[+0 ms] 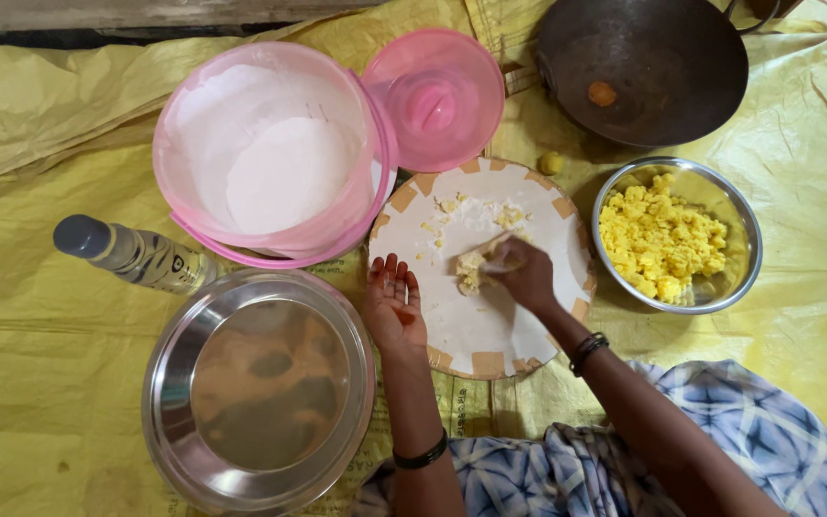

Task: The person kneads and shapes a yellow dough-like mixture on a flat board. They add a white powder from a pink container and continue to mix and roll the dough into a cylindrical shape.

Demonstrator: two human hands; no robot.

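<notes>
A round floured board (528,330) with tan patches along its rim lies on the yellow sheet. My right hand (525,274) presses a lump of pale dough (472,269) near the board's centre, fingers curled over it. My left hand (395,304) rests flat and open on the board's left edge, fingers spread, holding nothing. Crumbs of dough and flour (476,213) are scattered on the far part of the board.
A pink tub of white flour (275,153) and its pink lid (435,98) stand behind the board. A steel bowl of yellow crumbly filling (674,236) sits right, a dark wok (641,65) beyond it. A steel plate (258,387) and an oil bottle (136,254) lie left.
</notes>
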